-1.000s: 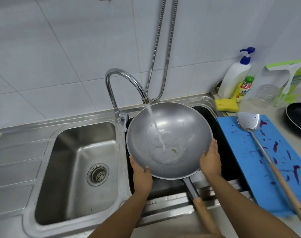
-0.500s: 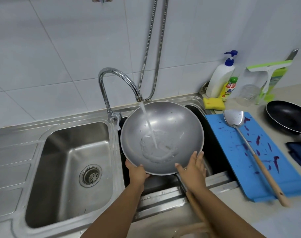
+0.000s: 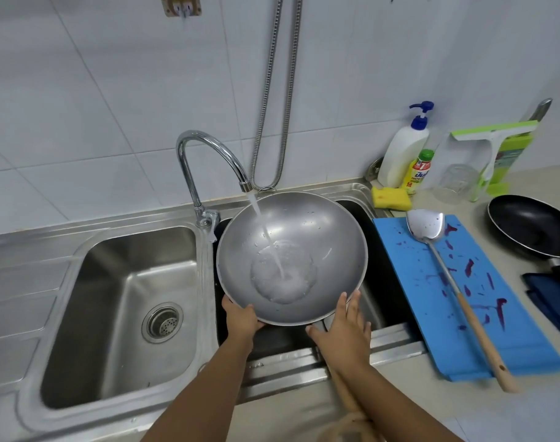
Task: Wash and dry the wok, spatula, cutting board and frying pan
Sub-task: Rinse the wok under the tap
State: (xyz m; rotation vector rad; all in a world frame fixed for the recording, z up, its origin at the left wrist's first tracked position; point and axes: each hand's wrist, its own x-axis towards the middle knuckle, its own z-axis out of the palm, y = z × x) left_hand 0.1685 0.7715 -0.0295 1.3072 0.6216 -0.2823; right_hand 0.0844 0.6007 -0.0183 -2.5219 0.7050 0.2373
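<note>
Holds the wok (image 3: 329,237) over the right basin (image 3: 379,266) under the tap (image 3: 205,145) stream, left grip (image 3: 242,320) clamped on the near rim, right grip (image 3: 347,330) spread flat against it. Best to tilt and swirl gently, rinsing the walls without slopping onto the counter (image 3: 272,419).

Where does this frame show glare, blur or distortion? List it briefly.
Head view: wide-angle distortion bows the sink rim and tile lines; glare streaks the faucet and wok; the bottom edge is blurred; lighting is even, shadows soft.
</note>
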